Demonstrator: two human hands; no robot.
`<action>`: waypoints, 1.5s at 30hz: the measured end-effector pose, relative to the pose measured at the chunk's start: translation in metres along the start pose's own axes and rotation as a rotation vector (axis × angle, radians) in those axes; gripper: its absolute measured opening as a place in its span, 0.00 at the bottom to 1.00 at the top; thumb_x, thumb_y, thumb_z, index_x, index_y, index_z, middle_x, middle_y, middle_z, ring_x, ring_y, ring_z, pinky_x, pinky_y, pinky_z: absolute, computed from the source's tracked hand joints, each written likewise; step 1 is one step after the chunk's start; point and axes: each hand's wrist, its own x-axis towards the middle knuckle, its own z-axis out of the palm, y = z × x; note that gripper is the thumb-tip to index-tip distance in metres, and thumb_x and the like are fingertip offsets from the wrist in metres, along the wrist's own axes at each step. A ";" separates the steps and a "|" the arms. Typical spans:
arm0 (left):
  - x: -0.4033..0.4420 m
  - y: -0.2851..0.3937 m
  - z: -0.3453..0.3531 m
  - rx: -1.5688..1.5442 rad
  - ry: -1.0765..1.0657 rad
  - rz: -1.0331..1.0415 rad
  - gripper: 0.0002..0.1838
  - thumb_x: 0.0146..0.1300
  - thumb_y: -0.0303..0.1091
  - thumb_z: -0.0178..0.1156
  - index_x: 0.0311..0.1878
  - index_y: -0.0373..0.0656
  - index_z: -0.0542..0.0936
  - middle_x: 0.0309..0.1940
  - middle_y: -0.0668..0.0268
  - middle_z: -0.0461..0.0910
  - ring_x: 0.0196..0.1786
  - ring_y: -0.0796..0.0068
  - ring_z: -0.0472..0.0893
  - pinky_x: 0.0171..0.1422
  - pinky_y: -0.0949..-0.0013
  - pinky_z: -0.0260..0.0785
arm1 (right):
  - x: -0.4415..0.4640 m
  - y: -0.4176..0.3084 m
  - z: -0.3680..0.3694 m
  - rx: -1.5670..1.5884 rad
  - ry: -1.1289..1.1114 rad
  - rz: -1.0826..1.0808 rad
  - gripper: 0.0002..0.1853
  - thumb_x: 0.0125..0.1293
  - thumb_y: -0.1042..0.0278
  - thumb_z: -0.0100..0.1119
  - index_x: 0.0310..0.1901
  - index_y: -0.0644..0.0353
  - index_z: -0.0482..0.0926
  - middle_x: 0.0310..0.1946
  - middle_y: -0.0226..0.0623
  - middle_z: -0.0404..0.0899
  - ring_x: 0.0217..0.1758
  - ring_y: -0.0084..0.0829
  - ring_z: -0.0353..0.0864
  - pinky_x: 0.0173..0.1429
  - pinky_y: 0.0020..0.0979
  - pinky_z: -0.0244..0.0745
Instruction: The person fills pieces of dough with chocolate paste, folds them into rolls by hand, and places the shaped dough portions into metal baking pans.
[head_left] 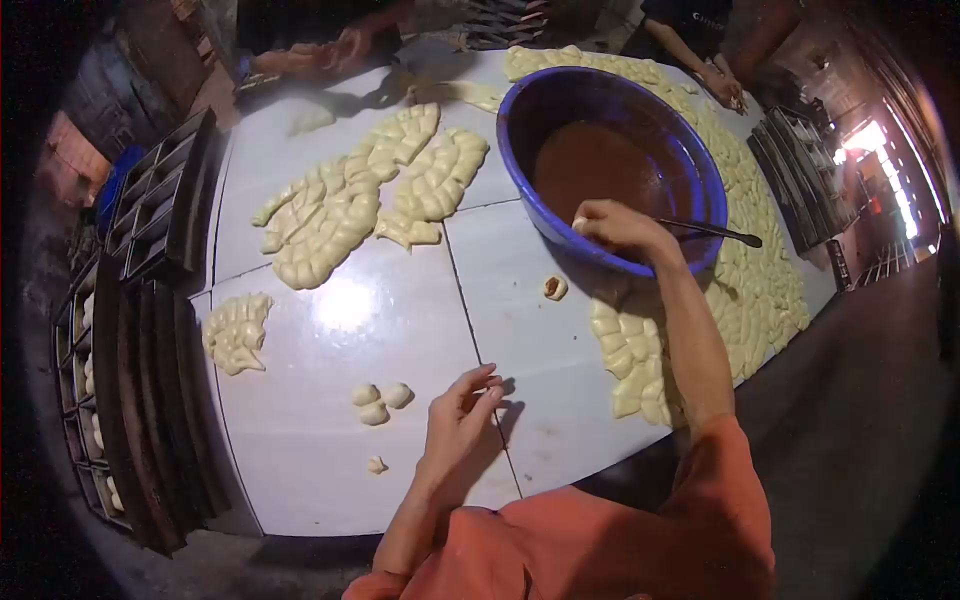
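My right hand [622,230] is closed at the near left rim of a blue tub [527,195], with a small pale piece of dough [580,223] showing at its fingertips. Brown filling [595,165] covers the bottom of the tub. A utensil with a dark handle [715,232] leans over the rim behind my wrist; its other end is hidden. One dough piece with brown filling showing [554,288] sits on the table just left of the tub. Over the table's near middle, my left hand [462,415] is loosely curled with fingers apart, holding nothing.
Portioned dough sheets [335,215] lie at the far left, and more dough [755,290] spreads around the tub's right side. Several small dough balls [373,412] are left of my left hand. Trays [160,200] line the left edge. Other people's hands [728,88] are across the white table [300,480].
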 end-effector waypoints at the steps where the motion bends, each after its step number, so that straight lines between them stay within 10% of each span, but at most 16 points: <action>1: -0.001 -0.002 0.000 -0.009 -0.011 -0.028 0.22 0.73 0.33 0.61 0.66 0.34 0.75 0.53 0.54 0.83 0.52 0.71 0.83 0.58 0.68 0.76 | 0.001 0.002 0.001 0.000 -0.005 0.000 0.16 0.66 0.57 0.60 0.44 0.63 0.81 0.39 0.40 0.83 0.44 0.36 0.81 0.52 0.38 0.73; 5: 0.003 0.015 0.009 -0.006 -0.075 -0.057 0.24 0.72 0.33 0.61 0.66 0.29 0.73 0.57 0.48 0.79 0.58 0.63 0.80 0.63 0.62 0.74 | 0.015 0.026 -0.006 0.500 0.058 0.000 0.16 0.67 0.60 0.59 0.50 0.61 0.82 0.41 0.39 0.86 0.43 0.31 0.82 0.51 0.36 0.75; 11: 0.004 0.029 0.013 0.229 -0.167 0.068 0.22 0.72 0.35 0.62 0.65 0.34 0.76 0.54 0.54 0.84 0.58 0.68 0.82 0.64 0.65 0.73 | 0.039 0.015 0.020 -0.199 0.023 -0.052 0.11 0.66 0.64 0.61 0.43 0.63 0.82 0.33 0.33 0.81 0.36 0.25 0.76 0.42 0.30 0.72; 12: 0.001 0.032 0.010 0.253 -0.181 0.101 0.22 0.72 0.35 0.61 0.65 0.34 0.76 0.54 0.55 0.84 0.57 0.68 0.82 0.62 0.66 0.74 | 0.034 0.008 0.015 -0.037 0.070 -0.099 0.18 0.67 0.58 0.57 0.48 0.65 0.82 0.44 0.48 0.85 0.49 0.42 0.84 0.54 0.44 0.76; 18: 0.005 0.024 0.004 0.175 -0.123 0.109 0.22 0.73 0.38 0.61 0.64 0.35 0.77 0.52 0.58 0.84 0.55 0.69 0.83 0.59 0.67 0.75 | -0.038 -0.062 0.005 1.044 0.133 -0.210 0.07 0.74 0.64 0.59 0.45 0.59 0.76 0.32 0.30 0.80 0.33 0.21 0.82 0.35 0.22 0.78; 27: 0.023 0.064 0.024 -0.564 -0.145 0.079 0.27 0.77 0.53 0.51 0.64 0.38 0.76 0.57 0.62 0.81 0.61 0.69 0.79 0.69 0.59 0.71 | -0.087 -0.125 0.147 1.496 0.095 -0.241 0.07 0.76 0.67 0.56 0.51 0.58 0.73 0.37 0.27 0.80 0.37 0.17 0.83 0.37 0.18 0.80; 33: 0.008 0.034 -0.039 -0.475 0.155 0.074 0.16 0.70 0.41 0.65 0.50 0.37 0.82 0.41 0.65 0.85 0.41 0.75 0.85 0.53 0.71 0.80 | -0.110 -0.130 0.197 0.982 0.107 -0.314 0.28 0.62 0.70 0.70 0.62 0.63 0.72 0.58 0.41 0.75 0.59 0.33 0.79 0.65 0.36 0.76; 37: -0.006 0.035 -0.054 -0.409 0.205 0.131 0.20 0.71 0.39 0.65 0.58 0.34 0.81 0.42 0.65 0.86 0.40 0.82 0.84 0.51 0.76 0.79 | -0.114 -0.144 0.231 0.301 0.422 -0.551 0.29 0.60 0.74 0.70 0.64 0.59 0.73 0.65 0.49 0.70 0.62 0.42 0.80 0.62 0.36 0.79; 45: -0.013 0.043 -0.066 -0.175 0.284 0.339 0.21 0.69 0.35 0.67 0.59 0.29 0.81 0.42 0.62 0.87 0.43 0.77 0.85 0.48 0.75 0.79 | -0.103 -0.166 0.263 0.477 0.535 -0.532 0.07 0.65 0.79 0.64 0.44 0.64 0.84 0.35 0.35 0.83 0.37 0.28 0.83 0.44 0.27 0.79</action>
